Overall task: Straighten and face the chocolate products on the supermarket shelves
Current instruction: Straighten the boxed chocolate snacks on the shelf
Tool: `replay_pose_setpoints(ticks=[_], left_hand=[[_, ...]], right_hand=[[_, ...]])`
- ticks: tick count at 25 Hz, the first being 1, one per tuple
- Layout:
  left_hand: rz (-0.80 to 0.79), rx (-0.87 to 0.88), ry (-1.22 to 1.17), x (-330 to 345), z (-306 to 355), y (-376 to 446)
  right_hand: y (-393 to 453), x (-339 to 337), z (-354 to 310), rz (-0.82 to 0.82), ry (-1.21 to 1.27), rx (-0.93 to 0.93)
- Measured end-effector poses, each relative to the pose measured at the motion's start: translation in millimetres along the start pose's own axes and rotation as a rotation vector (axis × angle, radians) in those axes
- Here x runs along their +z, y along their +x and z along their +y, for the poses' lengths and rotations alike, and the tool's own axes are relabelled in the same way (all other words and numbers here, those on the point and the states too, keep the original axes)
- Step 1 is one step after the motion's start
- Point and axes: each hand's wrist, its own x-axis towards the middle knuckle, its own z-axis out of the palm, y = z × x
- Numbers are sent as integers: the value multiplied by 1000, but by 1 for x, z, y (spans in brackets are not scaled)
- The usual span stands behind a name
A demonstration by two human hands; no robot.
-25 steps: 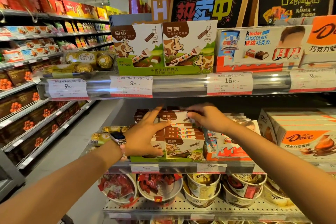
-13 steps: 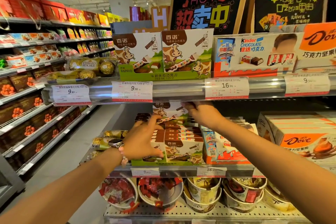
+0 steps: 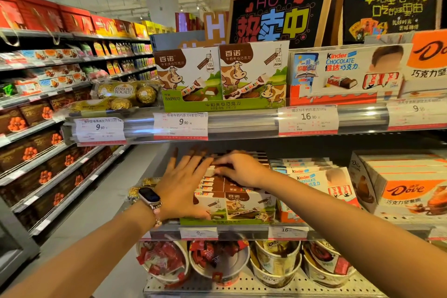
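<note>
Head view: both hands reach into the middle shelf (image 3: 242, 227) at the stack of cow boxes (image 3: 238, 203), brown-and-white chocolate packs in a green tray. Left hand (image 3: 185, 184) lies flat, fingers straight and spread, pressing on the left side and top of the stack; a watch (image 3: 149, 196) and bead bracelet sit on that wrist. Right hand (image 3: 242, 169) rests on top of the stack with fingers bent down over the upper packs; whether it actually grips one I cannot tell, fingertips are blurred. Stack sits at the shelf front, above a 9.90 tag (image 3: 198, 233). Just right of it, touching, Kinder boxes (image 3: 321, 181); further right, Dove boxes (image 3: 401, 189). Upper shelf carries two upright cow display boxes (image 3: 222, 75), Ferrero packs (image 3: 125, 94) to their left, a Kinder box (image 3: 348, 72) to their right. Lower shelf holds tubs (image 3: 217, 261) of wrapped sweets. Chalkboard sign (image 3: 280, 12) reading HOT stands above.
</note>
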Motion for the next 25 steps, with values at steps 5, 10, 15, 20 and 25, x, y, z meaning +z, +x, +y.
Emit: replay_pose_setpoints(ticks=[5,10,15,20,25], left_hand=[[-176,26,-144,8,-5,-1],[-267,-12,-60,-3,-5,11],[-341,-34,-397,-4,-10,30],[-486,6,-286,-3,-13,34],[-472,74,-140,-2,-10,24]], right_hand=[[-17,-21,15,89,-30,79],[-51,-19,38,-254,-291,230],[-52,-24,50,-301,-324,146],[-57,-24,54,-290,-317,82],[-69,-14,51,-165,-451,0]])
